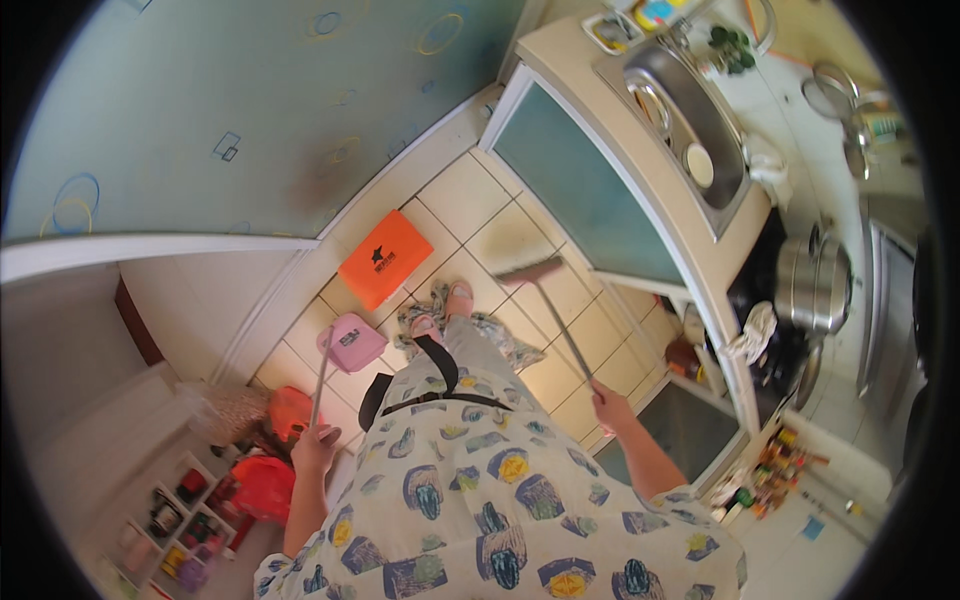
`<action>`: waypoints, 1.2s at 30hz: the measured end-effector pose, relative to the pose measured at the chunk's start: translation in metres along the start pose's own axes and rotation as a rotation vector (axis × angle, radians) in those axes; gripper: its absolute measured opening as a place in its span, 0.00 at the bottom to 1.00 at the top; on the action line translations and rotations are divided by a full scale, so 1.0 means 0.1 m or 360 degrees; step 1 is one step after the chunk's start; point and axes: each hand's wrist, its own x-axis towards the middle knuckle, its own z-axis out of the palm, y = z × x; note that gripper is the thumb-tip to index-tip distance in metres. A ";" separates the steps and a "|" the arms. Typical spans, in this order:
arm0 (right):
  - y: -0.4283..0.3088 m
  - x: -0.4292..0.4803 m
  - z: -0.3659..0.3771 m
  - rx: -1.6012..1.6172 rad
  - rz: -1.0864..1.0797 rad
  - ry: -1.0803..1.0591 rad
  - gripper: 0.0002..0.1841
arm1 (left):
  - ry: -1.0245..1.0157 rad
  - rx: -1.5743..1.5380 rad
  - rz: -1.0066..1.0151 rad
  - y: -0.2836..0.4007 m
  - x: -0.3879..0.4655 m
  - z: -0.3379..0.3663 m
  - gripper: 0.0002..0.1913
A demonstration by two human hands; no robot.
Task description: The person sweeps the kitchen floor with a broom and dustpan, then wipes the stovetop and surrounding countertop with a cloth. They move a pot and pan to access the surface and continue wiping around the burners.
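My right hand (611,411) grips the handle of a broom (564,330). The broom's dusty pink head (531,271) rests with its bristles on the tiled floor, ahead and to the right of my feet. On the other side, my left hand (313,448) is closed around the pole of a long-handled dustpan (321,382). Its pink pan (352,343) sits on the tiles left of my feet, with dark print on it. Beyond the pan lies a flat orange bag or sheet (386,259) bearing writing and a star.
My pink slippers (460,298) stand on a patterned cloth (499,337). A frosted sliding door (262,135) borders the floor at upper left. To the right runs a counter with a steel sink (712,142) and a steel pot (814,285). Red bags (262,487) and a shelf rack (180,517) are at lower left.
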 end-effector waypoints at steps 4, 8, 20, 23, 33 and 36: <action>-0.93 0.68 -0.19 -0.0325 -0.0650 0.0205 0.25 | 0.0232 0.0094 0.0008 0.02 -0.16 0.24 0.13; -2.30 1.72 -0.49 -0.0598 -0.0805 0.0220 0.25 | 0.0345 0.0036 -0.0030 0.06 -0.29 0.41 0.12; -2.95 2.13 -0.83 -0.0619 -0.0455 -0.0203 0.27 | 0.0274 -0.0450 -0.0587 0.21 -0.53 0.76 0.11; -2.55 1.68 -1.02 -0.0531 -0.0309 -0.0261 0.26 | 0.0200 -0.0581 -0.0691 0.10 -0.51 0.80 0.14; -2.22 1.39 -0.93 -0.0427 -0.0528 -0.0030 0.24 | 0.0136 -0.0591 -0.0455 -0.33 -0.27 0.91 0.19; -2.69 2.08 -0.74 -0.0441 -0.0540 -0.0005 0.27 | 0.0063 -0.0487 -0.0381 -0.28 -0.24 0.80 0.20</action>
